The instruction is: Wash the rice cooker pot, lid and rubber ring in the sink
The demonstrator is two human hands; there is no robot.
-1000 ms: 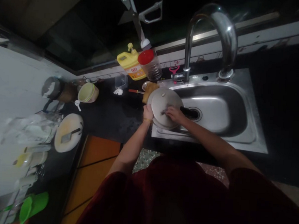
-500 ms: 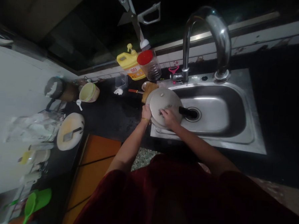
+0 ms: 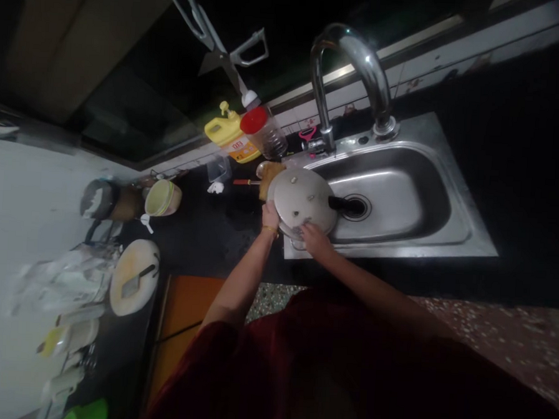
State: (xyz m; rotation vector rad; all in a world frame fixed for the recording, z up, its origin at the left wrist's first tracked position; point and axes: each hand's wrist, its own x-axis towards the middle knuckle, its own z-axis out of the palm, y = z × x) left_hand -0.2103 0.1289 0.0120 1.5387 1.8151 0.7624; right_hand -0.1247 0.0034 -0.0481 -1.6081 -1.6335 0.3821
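Observation:
A round, pale metal pressure cooker lid [image 3: 299, 195] with small fittings on its face is held tilted at the left end of the sink. Its black handle [image 3: 340, 204] points right, over the drain. My left hand [image 3: 270, 216] grips the lid's left rim. Against the lower part of the lid's face press the bunched fingers of my right hand [image 3: 316, 241]; something greyish shows at the fingertips, too small to name. Behind the lid's upper left edge lies a brown cloth-like piece [image 3: 270, 176], with an orange-red handle [image 3: 243, 182] beside it.
The steel sink [image 3: 467, 213] extends right, with a tall chrome faucet [image 3: 377, 77] behind it. At the back stand a yellow jug [image 3: 222, 131] and a red-lidded clear jar [image 3: 269, 134]. Further left are a pale tub [image 3: 161, 198] and a cutting board with a cleaver [image 3: 141, 252].
My right hand has slid down the lid's face toward its lower rim, uncovering a fitting. My left hand keeps its hold. The whole view has shifted and turned slightly.

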